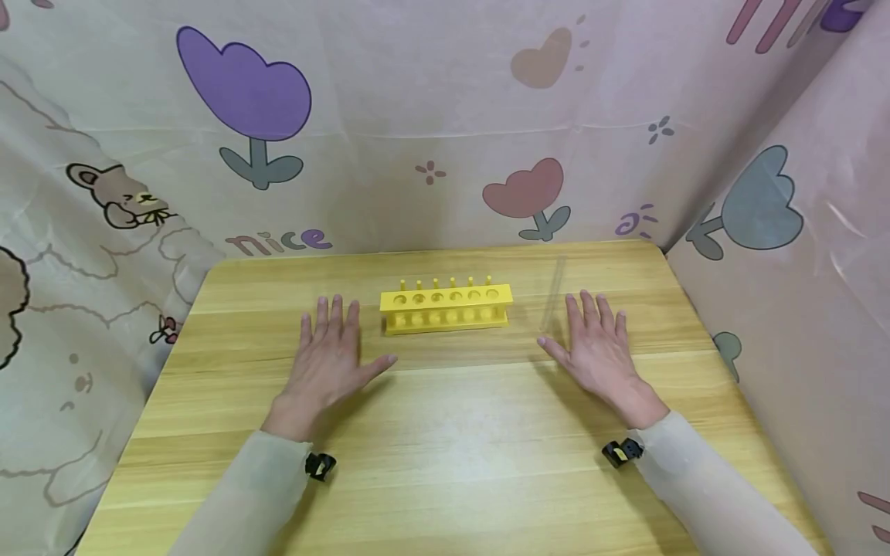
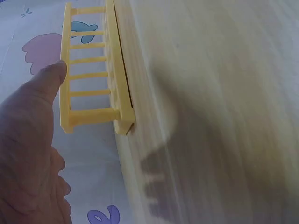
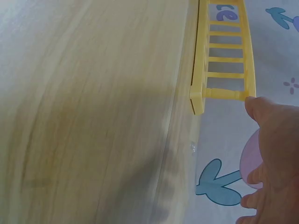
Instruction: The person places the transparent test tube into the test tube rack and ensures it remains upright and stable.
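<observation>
A yellow test tube rack [image 1: 445, 297], with a row of round holes and several short pegs along its back, stands near the far side of the table. To its right lies a slim, clear glass-like tube [image 1: 554, 293]; whether its end is sealed I cannot tell. My left hand [image 1: 328, 367] is left of the rack, fingers spread and holding nothing. Over on the right, my right hand [image 1: 596, 355] is likewise spread, its thumb close to the tube's near end. Both wrist views show the rack [image 2: 119, 70] beyond the thumb, with hand shadows on the wood.
The wooden table [image 1: 445, 463] ends at a patterned curtain [image 1: 389, 100] along the back, with more of that cloth at both sides. A small black device [image 1: 321, 466] sits at the left cuff, another black device [image 1: 622, 452] at the right.
</observation>
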`<state>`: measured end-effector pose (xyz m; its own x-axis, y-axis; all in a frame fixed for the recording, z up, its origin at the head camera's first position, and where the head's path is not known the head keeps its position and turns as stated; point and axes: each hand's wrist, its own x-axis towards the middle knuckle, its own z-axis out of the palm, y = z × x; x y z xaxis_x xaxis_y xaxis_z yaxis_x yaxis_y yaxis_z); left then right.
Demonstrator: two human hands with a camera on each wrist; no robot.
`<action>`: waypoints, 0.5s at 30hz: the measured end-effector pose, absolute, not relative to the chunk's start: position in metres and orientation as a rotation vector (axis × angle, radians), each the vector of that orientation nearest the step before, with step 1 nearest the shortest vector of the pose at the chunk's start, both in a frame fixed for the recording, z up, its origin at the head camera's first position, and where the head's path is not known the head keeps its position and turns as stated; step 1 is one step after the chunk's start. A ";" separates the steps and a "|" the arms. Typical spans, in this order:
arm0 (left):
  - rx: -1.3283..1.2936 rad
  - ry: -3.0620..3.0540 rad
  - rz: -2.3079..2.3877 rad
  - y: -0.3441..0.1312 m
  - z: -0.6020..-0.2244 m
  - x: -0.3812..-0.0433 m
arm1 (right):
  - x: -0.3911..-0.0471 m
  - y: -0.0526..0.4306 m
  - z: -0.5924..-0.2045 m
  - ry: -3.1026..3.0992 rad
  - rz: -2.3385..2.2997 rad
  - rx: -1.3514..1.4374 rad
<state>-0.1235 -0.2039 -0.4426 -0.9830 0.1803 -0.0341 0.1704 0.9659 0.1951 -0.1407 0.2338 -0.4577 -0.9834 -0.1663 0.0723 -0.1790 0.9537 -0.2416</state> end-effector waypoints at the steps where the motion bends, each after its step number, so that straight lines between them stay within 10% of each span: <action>1: 0.282 3.058 0.304 -0.202 -0.442 -0.125 | -0.141 0.233 -0.458 -3.049 0.389 0.275; 15: 0.410 3.003 0.319 -0.170 -0.435 -0.160 | -0.162 0.228 -0.458 -2.941 0.393 0.354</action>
<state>-0.1598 -0.1702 -0.4353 -0.9596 0.2741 -0.0640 0.2545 0.9420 0.2187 -0.1621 0.2279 -0.4579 -0.9604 -0.2119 0.1810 -0.2520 0.9376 -0.2395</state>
